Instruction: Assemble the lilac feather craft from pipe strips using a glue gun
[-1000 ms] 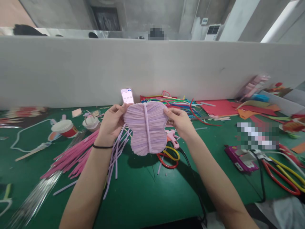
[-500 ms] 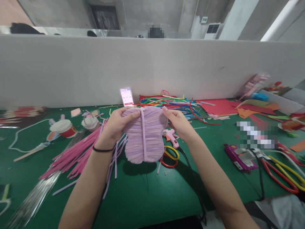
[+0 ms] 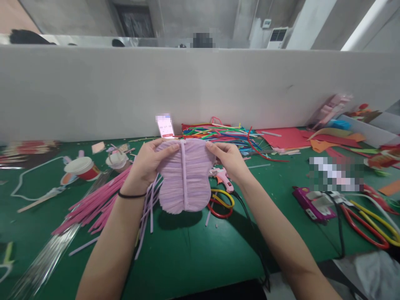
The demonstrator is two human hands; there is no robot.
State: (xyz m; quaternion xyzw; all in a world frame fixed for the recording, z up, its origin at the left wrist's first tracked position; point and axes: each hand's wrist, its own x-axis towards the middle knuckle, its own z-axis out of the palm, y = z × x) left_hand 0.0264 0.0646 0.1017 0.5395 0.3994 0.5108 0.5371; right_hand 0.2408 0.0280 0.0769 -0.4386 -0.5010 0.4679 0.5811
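Holding a lilac lobed piece (image 3: 196, 177) above the green table (image 3: 200, 266), left hand (image 3: 147, 161) and right hand (image 3: 229, 161) both pinch its upper edge; left thumb (image 3: 170, 151), now shifted inward near the central strip (image 3: 184, 179), seemingly steadies it.

Pixelation blurs 1 item (image 3: 336, 173) behind the purple box (image 3: 312, 205); the lavender shape (image 3: 196, 179) hides the middle scissors' (image 3: 221, 216) blades.

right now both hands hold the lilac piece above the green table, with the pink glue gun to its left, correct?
Not left: the head view shows the pink glue gun to the right of the lilac piece. The rest is right.
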